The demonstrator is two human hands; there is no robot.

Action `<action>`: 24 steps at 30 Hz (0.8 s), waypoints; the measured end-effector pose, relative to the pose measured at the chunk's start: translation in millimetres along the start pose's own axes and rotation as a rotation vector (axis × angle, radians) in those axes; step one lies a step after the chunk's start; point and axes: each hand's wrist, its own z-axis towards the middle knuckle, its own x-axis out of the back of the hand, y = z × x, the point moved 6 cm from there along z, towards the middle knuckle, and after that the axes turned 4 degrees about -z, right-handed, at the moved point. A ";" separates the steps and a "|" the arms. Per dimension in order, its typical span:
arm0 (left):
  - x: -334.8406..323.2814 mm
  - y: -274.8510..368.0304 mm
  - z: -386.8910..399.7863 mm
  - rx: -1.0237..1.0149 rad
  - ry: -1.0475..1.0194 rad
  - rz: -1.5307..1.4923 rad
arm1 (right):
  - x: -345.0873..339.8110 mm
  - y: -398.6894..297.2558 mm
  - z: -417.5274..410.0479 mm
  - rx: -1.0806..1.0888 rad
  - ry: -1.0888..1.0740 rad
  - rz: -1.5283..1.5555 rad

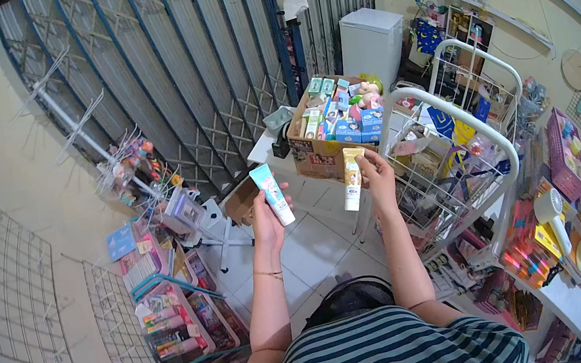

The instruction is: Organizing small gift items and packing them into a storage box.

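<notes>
In my left hand (267, 222) is a light blue and white squeeze tube (271, 195), its white cap pointing down toward me. My right hand (379, 176) grips a gold and white squeeze tube (353, 180) by its upper right side, also cap down. The two tubes are apart, held up in front of my body. Just beyond them stands an open cardboard box (315, 159), packed with small product cartons (349, 131) and a few soft toys (369, 90). The box rests on a white table (263, 151).
White wire basket rack (438, 175) with tubular handles stands close at my right. Stacked bins of stationery (172, 331) are at left, beside a display stand (91, 144) with wire prongs. A folding metal gate (193, 71) closes the far side. A handheld fan (550, 209) lies among goods at right.
</notes>
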 end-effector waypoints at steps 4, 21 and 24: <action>13.2 -10.3 53.9 0.029 0.013 0.054 | -0.7 17.6 51.5 0.043 0.038 -0.013; -3.2 -62.5 296.6 0.036 -0.006 0.162 | 7.6 12.8 258.4 0.232 0.277 -0.173; -6.7 -75.3 320.8 0.033 -0.032 0.208 | 12.3 9.7 273.2 0.332 0.337 -0.139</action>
